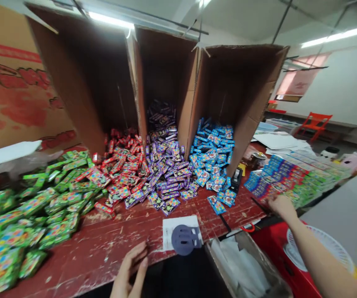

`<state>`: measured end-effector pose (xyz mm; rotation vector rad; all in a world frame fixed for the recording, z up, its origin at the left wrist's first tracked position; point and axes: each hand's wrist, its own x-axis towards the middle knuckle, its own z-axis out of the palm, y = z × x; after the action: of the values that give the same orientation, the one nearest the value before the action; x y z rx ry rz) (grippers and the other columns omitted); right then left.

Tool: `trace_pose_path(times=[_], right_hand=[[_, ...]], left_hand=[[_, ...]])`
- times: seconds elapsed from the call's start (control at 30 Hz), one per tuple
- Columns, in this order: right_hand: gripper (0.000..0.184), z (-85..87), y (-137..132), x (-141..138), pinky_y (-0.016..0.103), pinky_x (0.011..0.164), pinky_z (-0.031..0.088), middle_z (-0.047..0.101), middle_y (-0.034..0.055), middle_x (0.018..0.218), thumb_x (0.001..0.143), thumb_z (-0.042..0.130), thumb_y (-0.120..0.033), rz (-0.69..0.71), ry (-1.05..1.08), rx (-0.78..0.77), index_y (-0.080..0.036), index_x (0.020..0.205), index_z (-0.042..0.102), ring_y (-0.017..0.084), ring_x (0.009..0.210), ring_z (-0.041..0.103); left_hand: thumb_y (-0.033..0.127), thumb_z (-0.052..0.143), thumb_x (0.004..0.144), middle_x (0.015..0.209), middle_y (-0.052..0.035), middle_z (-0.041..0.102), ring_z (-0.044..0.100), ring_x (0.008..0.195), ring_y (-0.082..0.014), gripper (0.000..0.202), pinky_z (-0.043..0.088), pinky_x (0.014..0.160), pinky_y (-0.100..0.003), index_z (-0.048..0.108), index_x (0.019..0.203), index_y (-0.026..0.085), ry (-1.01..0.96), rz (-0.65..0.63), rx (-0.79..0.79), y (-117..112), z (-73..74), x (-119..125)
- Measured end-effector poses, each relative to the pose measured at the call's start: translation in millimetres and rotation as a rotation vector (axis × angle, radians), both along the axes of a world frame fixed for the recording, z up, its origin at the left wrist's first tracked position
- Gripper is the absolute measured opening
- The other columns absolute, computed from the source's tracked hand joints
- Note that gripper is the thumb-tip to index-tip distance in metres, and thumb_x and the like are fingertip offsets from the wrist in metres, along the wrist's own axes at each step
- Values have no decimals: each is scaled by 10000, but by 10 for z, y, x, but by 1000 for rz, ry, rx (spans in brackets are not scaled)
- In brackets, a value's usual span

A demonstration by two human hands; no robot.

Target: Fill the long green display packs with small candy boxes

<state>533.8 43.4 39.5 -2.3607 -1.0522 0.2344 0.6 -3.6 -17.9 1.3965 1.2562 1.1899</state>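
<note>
My left hand (130, 269) is low in front of the table's near edge, thumb and fingers apart, with nothing in it. Beside it on the red table lies a white paper (167, 231) under a flat grey-purple disc (183, 240) with slots. My right hand (282, 207) is closed at the near edge of rows of coloured packets (290, 176); what its fingers hold, if anything, is hidden. A thin dark strip (261, 205) lies just left of it. Heaps of small red packets (125, 165), purple packets (169, 165) and blue packets (212, 153) spill from cardboard boxes.
Three tall cardboard boxes (191, 95) stand open toward me. Green packets (13, 223) are piled at the left. A carton of white sheets (243, 265) is at the near edge, beside a white plastic basket (330, 248). A black tool (236, 180) lies near the blue heap.
</note>
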Motion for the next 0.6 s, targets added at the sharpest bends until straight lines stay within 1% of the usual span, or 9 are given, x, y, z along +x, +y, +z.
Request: trace_pose_path(times=[0.07, 0.13, 0.2, 0.23, 0.33, 0.37, 0.43, 0.5, 0.6], right_hand=[[189, 16, 18, -300, 364, 604, 470, 622, 102, 516, 707, 544, -155, 98, 10, 45, -179, 526, 591, 260, 577, 625], [126, 26, 73, -786, 318, 640, 489, 683, 86, 661, 730, 542, -227, 272, 57, 104, -184, 681, 650, 234, 655, 645], [158, 42, 128, -1363, 268, 668, 493, 698, 51, 783, 761, 545, -305, 520, 124, 151, -204, 794, 662, 200, 730, 646], [194, 52, 150, -1644, 273, 669, 490, 692, 59, 805, 786, 528, -333, 719, 172, 163, -193, 817, 658, 202, 745, 640], [249, 54, 196, -2307, 287, 641, 479, 660, 55, 769, 756, 591, -396, 1061, 239, 45, -173, 852, 646, 205, 708, 618], [317, 32, 203, -2454, 299, 668, 476, 654, 56, 811, 681, 671, -410, 1111, 229, 0, -173, 891, 643, 217, 746, 613], [630, -55, 200, -2660, 355, 794, 449, 618, 80, 982, 471, 809, -397, 1163, 151, -79, -182, 1030, 614, 275, 919, 574], [893, -169, 175, -2777, 415, 900, 383, 535, 103, 1114, 352, 848, -373, 1168, 38, -152, -189, 1170, 540, 328, 1058, 487], [870, -294, 116, -2799, 394, 883, 397, 483, 82, 1078, 368, 835, -319, 1155, 16, -165, -183, 1173, 531, 298, 1024, 487]], left_hand=[[422, 576, 792, 1173, -106, 610, 562, 1094, -282, 310, 435, 958, -443, 626, 1036, 238, 79, 11, 72, -7, 84, 59], [379, 554, 813, 1155, -105, 615, 558, 1096, -283, 243, 436, 953, -451, 647, 996, 249, 157, -7, 147, -10, 138, 133], [325, 534, 833, 1121, -105, 631, 572, 1074, -274, 200, 451, 939, -441, 651, 980, 258, 219, -69, 224, -24, 164, 198], [299, 526, 839, 1104, -104, 639, 581, 1059, -270, 190, 465, 924, -429, 650, 979, 263, 242, -100, 265, -37, 166, 218], [249, 541, 831, 1077, -89, 657, 606, 1020, -263, 199, 506, 875, -395, 642, 998, 289, 338, -211, 363, -74, 126, 206], [241, 550, 827, 1085, -81, 656, 608, 1018, -261, 213, 513, 867, -390, 634, 1014, 298, 384, -238, 385, -72, 103, 184], [238, 544, 835, 1146, -73, 628, 585, 1061, -251, 250, 501, 893, -397, 599, 1071, 301, 478, -263, 412, -22, 61, 145], [235, 474, 875, 1237, -84, 563, 517, 1150, -237, 287, 450, 957, -423, 535, 1152, 273, 557, -272, 422, 103, 40, 150], [202, 398, 903, 1337, -108, 464, 386, 1259, -221, 350, 331, 1047, -458, 442, 1250, 215, 634, -343, 428, 393, 44, 257]])
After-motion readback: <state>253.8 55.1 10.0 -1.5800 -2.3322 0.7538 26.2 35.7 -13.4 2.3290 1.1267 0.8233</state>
